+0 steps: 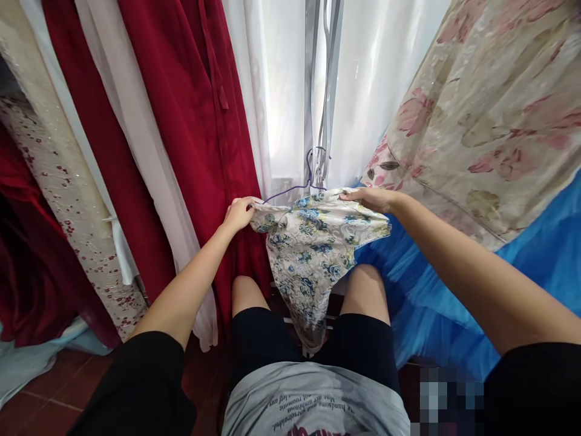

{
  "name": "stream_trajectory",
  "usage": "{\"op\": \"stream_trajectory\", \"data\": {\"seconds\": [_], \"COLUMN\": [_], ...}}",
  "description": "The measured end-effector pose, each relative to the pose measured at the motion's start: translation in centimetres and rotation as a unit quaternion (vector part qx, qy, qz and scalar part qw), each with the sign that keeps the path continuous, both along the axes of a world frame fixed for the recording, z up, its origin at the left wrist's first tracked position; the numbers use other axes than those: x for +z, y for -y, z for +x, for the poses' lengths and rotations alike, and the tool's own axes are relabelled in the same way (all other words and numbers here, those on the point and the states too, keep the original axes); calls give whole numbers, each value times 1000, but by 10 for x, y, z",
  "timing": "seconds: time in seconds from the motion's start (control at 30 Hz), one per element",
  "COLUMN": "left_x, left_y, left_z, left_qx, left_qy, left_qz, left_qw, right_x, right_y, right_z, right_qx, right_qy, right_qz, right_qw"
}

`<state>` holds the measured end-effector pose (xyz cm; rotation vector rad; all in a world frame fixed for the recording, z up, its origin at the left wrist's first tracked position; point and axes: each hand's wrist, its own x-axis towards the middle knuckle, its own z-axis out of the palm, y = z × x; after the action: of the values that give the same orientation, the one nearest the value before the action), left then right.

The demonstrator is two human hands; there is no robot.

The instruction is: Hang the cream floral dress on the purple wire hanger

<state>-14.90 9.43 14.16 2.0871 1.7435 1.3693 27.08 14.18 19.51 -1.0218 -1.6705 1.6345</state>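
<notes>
A white garment with blue and green flowers (313,242) hangs in front of my knees, its lower end narrowing between my thighs. It is on a thin purple hanger (288,191), whose hook rises behind the neckline. My left hand (239,215) pinches the garment's left shoulder edge between thumb and fingers. At the other shoulder, my right hand (372,198) grips the cloth, with the thumb on top and the other fingers mostly hidden under the fabric. The cloth is spread between both hands.
Long red cloth (181,103) hangs at the left, beside a pale pink strip and a cream floral piece (68,188). White curtains (376,79) hang behind a grey metal pole (312,72). At the right are a floral gown (494,121) and blue tulle (436,309). Dark red tiles (59,387) cover the floor.
</notes>
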Motion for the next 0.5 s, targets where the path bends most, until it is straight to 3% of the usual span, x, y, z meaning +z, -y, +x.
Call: {"op": "stream_trajectory", "data": {"seconds": [0.27, 0.4, 0.5], "left_x": [22, 27, 29], "left_y": [-22, -16, -2], "left_z": [36, 39, 39], "left_qx": [-60, -8, 8], "left_qy": [101, 163, 181], "left_qz": [0, 27, 36], "left_qw": [993, 986, 983], "right_x": [-6, -16, -34], "right_y": [16, 26, 37], "right_z": [-1, 5, 24], "right_qx": [-72, -61, -37], "right_qy": [3, -35, -66], "right_qz": [-114, -98, -58], "right_qw": [991, 993, 995]}}
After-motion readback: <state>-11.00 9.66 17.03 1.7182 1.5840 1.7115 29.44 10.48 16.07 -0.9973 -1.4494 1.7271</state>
